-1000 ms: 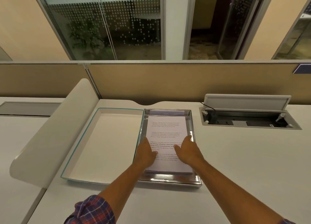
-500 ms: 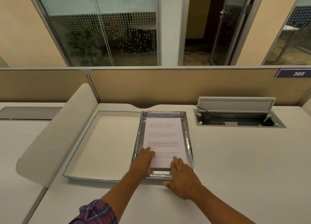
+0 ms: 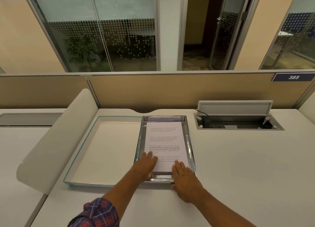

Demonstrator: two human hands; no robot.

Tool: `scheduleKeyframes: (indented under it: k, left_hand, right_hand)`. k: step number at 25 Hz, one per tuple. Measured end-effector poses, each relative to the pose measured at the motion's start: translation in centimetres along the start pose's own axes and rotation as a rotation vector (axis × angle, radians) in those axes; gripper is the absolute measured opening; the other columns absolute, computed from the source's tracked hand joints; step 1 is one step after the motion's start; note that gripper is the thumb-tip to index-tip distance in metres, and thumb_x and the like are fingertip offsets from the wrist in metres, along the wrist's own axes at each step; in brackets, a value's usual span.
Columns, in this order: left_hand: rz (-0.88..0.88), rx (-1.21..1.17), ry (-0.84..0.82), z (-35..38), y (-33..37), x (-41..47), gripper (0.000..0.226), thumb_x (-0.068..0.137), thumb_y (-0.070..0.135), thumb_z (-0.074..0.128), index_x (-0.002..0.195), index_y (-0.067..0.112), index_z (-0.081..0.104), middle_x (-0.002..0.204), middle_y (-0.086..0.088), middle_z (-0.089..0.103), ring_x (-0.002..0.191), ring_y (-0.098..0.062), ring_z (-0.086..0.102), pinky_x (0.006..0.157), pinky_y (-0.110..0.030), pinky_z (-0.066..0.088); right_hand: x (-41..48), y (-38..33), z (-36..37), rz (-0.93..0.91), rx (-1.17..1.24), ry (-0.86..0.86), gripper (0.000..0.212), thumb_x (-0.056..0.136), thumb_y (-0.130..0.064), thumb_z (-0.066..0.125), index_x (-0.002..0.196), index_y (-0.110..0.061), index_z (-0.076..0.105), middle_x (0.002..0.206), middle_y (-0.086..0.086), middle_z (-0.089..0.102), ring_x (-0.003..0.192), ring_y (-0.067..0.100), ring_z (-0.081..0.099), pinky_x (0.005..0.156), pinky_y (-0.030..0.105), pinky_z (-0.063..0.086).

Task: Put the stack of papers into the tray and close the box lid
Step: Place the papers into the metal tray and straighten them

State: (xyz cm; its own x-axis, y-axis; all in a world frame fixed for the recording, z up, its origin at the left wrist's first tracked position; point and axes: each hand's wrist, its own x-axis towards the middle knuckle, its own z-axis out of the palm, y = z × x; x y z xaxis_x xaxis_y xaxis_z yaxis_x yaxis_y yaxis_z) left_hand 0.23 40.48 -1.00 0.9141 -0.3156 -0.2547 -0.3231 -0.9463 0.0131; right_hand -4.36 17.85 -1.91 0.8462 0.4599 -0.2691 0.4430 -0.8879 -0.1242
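Note:
A stack of white printed papers [image 3: 164,141] lies flat inside a shiny metal tray [image 3: 189,141] on the desk. My left hand [image 3: 144,165] rests palm down on the stack's near left corner, fingers spread. My right hand [image 3: 185,177] lies flat over the tray's near right corner and the desk in front of it, fingertips touching the paper's corner. To the left of the tray a wide white box lid with a teal edge [image 3: 81,151] lies open side up, touching the tray's left side.
A curved white divider panel [image 3: 56,141] rises along the lid's left side. An open cable hatch with a raised flap [image 3: 235,119] sits at the back right of the desk. A tan partition wall [image 3: 170,90] closes the far edge.
Both hands have slid back toward me from the middle of the papers to the tray's near end. The right hand has come partly off the stack onto the desk.

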Motion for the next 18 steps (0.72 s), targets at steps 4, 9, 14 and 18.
scheduleKeyframes:
  k: [4,9,14,18]
  left_hand:
    - [0.025,-0.012,0.025,-0.1,-0.4,-0.1,0.069,0.091,0.018,0.076,0.150,0.012,0.041,0.163,-0.018,0.034,0.142,-0.035,0.041,0.110,-0.046,0.052]
    - [0.017,-0.100,0.055,0.2,-0.6,-0.7,0.074,0.092,0.022,0.077,0.155,0.015,0.039,0.168,-0.015,0.031,0.147,-0.033,0.039,0.118,-0.041,0.046]
    - [-0.096,-0.303,0.151,-0.7,0.4,-2.6,0.085,0.099,0.040,0.068,0.166,0.022,0.020,0.179,-0.006,0.002,0.164,-0.033,0.011,0.128,-0.045,0.031]
    - [-0.318,-0.475,0.420,1.0,-1.5,-6.1,0.080,0.097,0.063,0.056,0.163,0.023,0.034,0.177,-0.005,0.016,0.164,-0.030,0.015,0.130,-0.049,0.022]
  right_hand:
    - [0.0,0.0,-0.2,0.000,-0.001,-0.009,0.074,0.108,-0.040,0.036,0.162,-0.004,0.001,0.172,0.018,-0.006,0.160,0.035,-0.003,0.128,0.047,0.005]
    - [0.1,-0.1,-0.3,0.000,-0.004,-0.012,0.073,0.108,-0.040,0.035,0.162,-0.005,0.001,0.172,0.017,-0.006,0.160,0.034,-0.004,0.128,0.047,0.005]
    - [0.0,0.0,-0.3,0.005,-0.002,-0.015,0.073,0.108,-0.041,0.034,0.162,-0.006,0.001,0.173,0.016,-0.007,0.160,0.032,-0.004,0.128,0.045,0.004]
    - [0.1,-0.1,-0.2,0.012,0.001,-0.024,0.072,0.108,-0.040,0.033,0.162,-0.006,-0.001,0.173,0.016,-0.007,0.160,0.032,-0.004,0.128,0.045,0.003]
